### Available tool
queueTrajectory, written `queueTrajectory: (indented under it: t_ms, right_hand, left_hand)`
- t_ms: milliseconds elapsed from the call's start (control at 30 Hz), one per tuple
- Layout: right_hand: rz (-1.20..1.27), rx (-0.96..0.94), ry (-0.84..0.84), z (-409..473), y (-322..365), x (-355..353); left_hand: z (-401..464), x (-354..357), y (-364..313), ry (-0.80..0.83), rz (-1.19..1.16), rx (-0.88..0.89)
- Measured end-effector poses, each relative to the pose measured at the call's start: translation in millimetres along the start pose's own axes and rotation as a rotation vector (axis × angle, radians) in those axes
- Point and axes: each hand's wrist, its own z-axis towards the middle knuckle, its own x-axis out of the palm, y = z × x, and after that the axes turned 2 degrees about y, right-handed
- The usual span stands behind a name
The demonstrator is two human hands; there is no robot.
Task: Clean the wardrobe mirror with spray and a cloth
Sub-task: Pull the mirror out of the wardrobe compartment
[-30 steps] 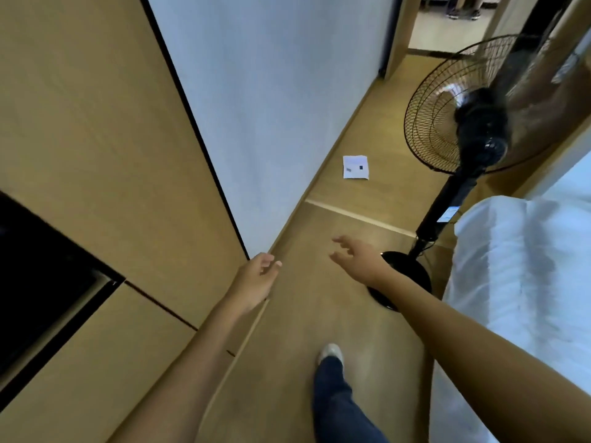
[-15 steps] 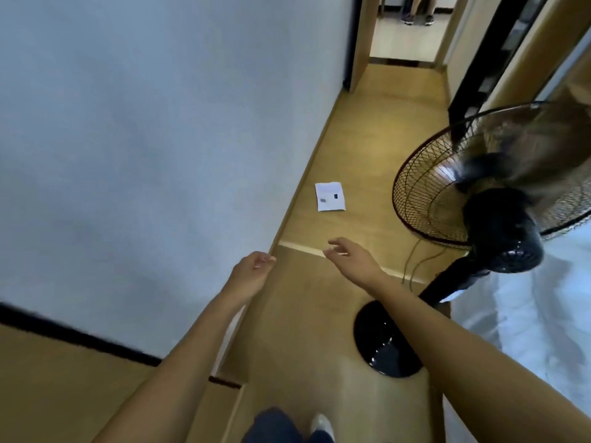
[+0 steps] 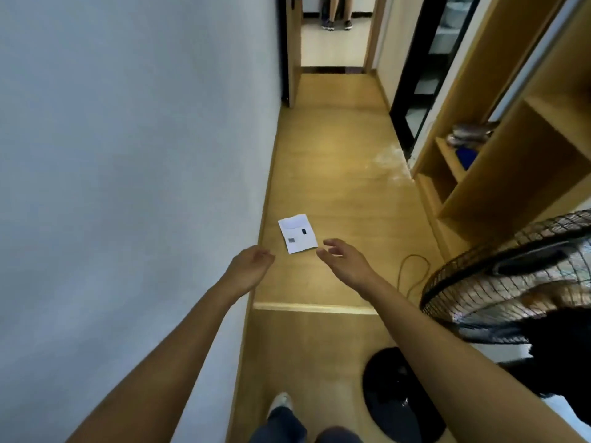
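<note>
Both hands out front and empty: left hand [image 3: 251, 266] loosely curled, right hand [image 3: 343, 262] with fingers released. I see no spray, cloth or wardrobe mirror here, only a paper slip [image 3: 297, 233] on the floor [image 3: 335, 174]. Cleaning looks unstarted; everything remains.

1. The fan [image 3: 511, 282] ran off the right edge, its blades blurred.
2. The paper [image 3: 297, 233] on the floor carried marks too small to read.
3. The person in the doorway [image 3: 335, 14] was cut off above the legs.
4. Shelf items [image 3: 470, 135] were too blurred to identify.
</note>
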Motion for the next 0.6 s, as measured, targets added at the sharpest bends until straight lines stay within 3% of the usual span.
queueTrajectory:
  t_ms: [400,600]
  right_hand:
    - [0.057,0.087,-0.150,191.1,55.2,-54.6]
    - [0.091,0.117,-0.184,311.8,80.9,-120.8]
  left_hand:
    - [214.6,-35.3,-84.7,0.133,0.035,0.102]
    - [343.2,-27.3,-158.3,0.149,0.024,0.120]
